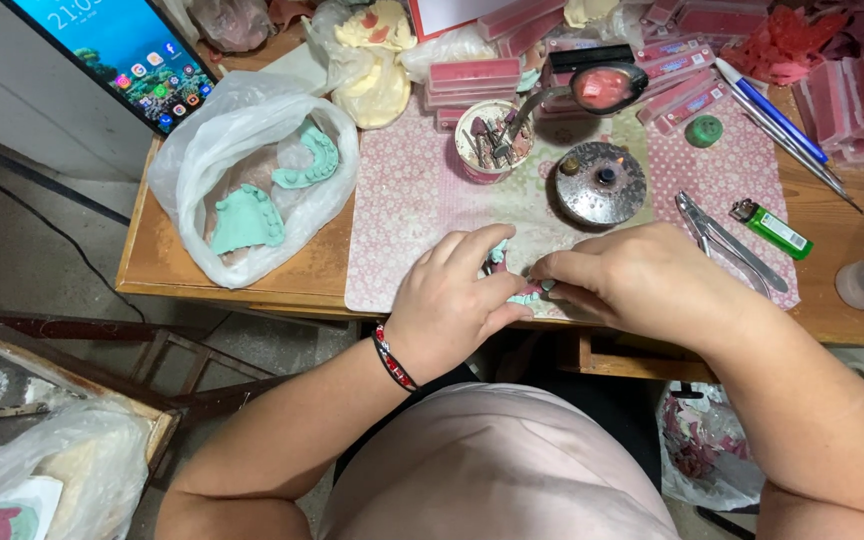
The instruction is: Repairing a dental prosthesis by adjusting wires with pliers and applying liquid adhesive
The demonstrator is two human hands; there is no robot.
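Leftmost, a clear plastic bag [214, 140] holding two green dental casts [247, 221] lies on the wooden table [152, 262], well apart from the work. Nearer the middle, a small green dental cast [526, 297] is pinched at the front edge of the pink patterned mat [402, 200] between the curled left hand [452, 300] and the right hand [632, 280], whose fingertips [544, 270] are pressed together on it. Judging from this, the piece is best kept braced low against the mat, with the pliers [727, 245] and green lighter [772, 228] left within reach on the right.

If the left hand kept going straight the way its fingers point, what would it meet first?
The left hand points up and right across the mat. Beyond the small green dental cast it already holds, it would probably meet the round metal burner first; depth is uncertain.
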